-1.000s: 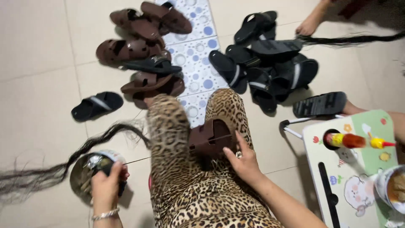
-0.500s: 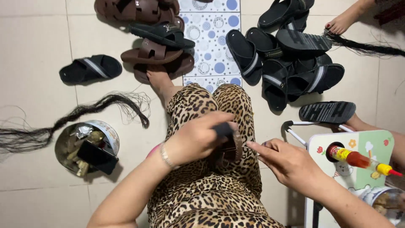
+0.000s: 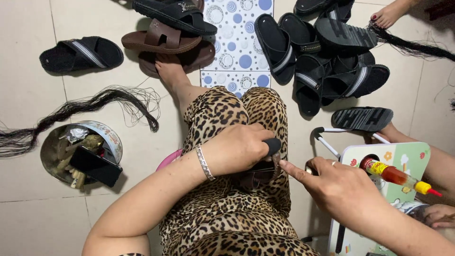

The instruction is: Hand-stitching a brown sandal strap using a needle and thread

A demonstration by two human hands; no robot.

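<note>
The left hand [image 3: 237,149] was clamped down on the lap, its fingers [image 3: 258,142] curled closed round a short black rounded handle [image 3: 273,144], pressing onto a small dark brown bundle of hair [image 3: 258,176] that lay on the leopard-print trousers [image 3: 227,213] at mid-thigh. The right hand [image 3: 341,189] came in from the side, forefinger stretched to the bundle's edge, the other fingers loosely folded; whether they pinched any strands could not be told. The risk, as it looked: that fingertip sat right beside the tool, so a slip of the handle could catch it, and the soft thigh made a poor base, so the bundle could slide off toward the pale tiled floor [image 3: 28,199]. On the small pale green folding counter [image 3: 407,156], near its far left corner, lay a slim bottle of red liquid with a yellow label and a yellow-and-red nozzle [image 3: 395,175], on its side and pointing to the right; a nudge from the right forearm could roll it over the edge. On the floor to the left stood a round metal tin with a pale printed band round its wall [image 3: 111,142], a black phone-like slab [image 3: 95,166] propped inside, close beside a long black hank of hair [image 3: 71,111].
</note>
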